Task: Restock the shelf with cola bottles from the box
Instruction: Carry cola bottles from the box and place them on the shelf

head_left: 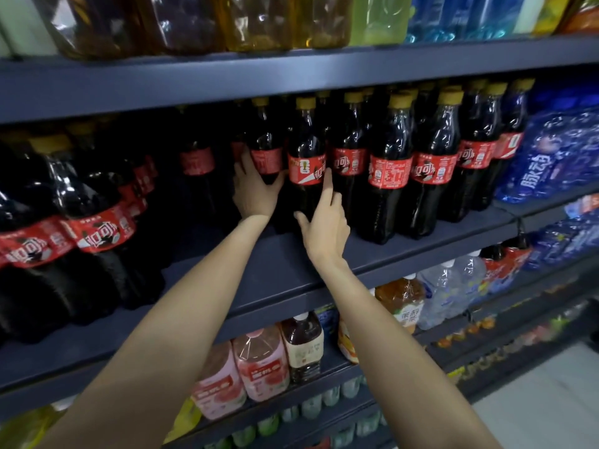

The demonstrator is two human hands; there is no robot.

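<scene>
Left grip: the left hand reaches deep onto the middle shelf, fingers spread straight against a rear cola bottle just below its red label — pressing or steadying it, not curled round it.
Right grip: the right hand is relaxed, forefinger stretched up to touch the label of the front cola bottle, thumb out to the side; it holds nothing.
Where the bottles are: both stand upright near the middle of the shelf, back from its front edge, at the left end of a packed row of small colas; a dark gap lies to their left, then the large cola bottles toward the shelf's left end.
The box: not in view.
Handling, as a judgement: full bottles — fairly heavy for their size, stiff under pressure, smooth plastic that may slip; tall and narrow, so prone to topple against neighbours.
Where to hold: round the waist at or just under the label, or the neck below the yellow cap.
Around: blue drink packs at the right end.
</scene>
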